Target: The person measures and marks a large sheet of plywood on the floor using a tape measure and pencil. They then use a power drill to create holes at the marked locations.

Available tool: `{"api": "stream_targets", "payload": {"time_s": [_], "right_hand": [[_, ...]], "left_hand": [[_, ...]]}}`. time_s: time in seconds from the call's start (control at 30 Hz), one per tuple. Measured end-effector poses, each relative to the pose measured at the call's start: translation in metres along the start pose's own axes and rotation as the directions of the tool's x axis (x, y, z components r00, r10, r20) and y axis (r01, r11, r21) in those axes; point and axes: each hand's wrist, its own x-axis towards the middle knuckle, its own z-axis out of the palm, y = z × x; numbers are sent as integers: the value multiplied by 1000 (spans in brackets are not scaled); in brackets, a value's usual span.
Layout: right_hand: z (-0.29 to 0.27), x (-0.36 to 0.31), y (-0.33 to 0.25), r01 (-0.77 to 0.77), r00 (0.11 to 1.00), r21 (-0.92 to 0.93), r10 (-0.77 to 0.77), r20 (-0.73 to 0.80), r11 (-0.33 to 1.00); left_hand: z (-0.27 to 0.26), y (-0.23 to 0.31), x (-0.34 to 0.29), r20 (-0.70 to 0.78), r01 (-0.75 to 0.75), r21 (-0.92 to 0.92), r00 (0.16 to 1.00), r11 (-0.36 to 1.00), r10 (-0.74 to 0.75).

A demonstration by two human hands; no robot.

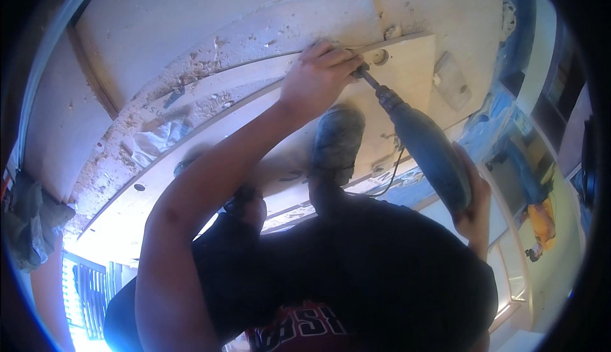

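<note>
My right hand (474, 202) is wrapped round the rear of a dark corded power drill (433, 155), which slants up and left over a pale wooden board (410, 66). A long drill bit (369, 78) runs from its chuck to my left hand (318, 75). The left fingers are bent together at the board's far edge, around the bit's tip, which they partly hide. Just right of the tip, the board has a round hole (380, 56). One shoe (338, 139) of mine rests on the board below the left hand.
Wood shavings (203, 66) lie along the board's far side, near a crumpled clear plastic bag (159, 139). A flat wooden offcut (452, 80) sits to the right. The black cord (396, 174) passes beside my shoe. Cloth (32, 218) lies at far left.
</note>
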Motion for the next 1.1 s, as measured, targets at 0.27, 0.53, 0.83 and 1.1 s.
{"api": "stream_targets", "payload": {"time_s": [0.27,0.53,0.83,1.1], "right_hand": [[-2,3,11,17,1000,13,-17,0,1000],[-9,7,9,0,1000,-24,1,22,1000],[-8,10,7,-13,999,-23,14,33,1000],[-20,16,-12,-67,991,-49,72,113,997]], "left_hand": [[0,1,-1,-5,29,-9,1000,1000,-29],[-1,1,2,9,16,-5,1000,1000,-16],[-4,-2,0,24,21,11,999,1000,-21],[-3,-1,2,20,8,-2,1000,1000,-8]]}}
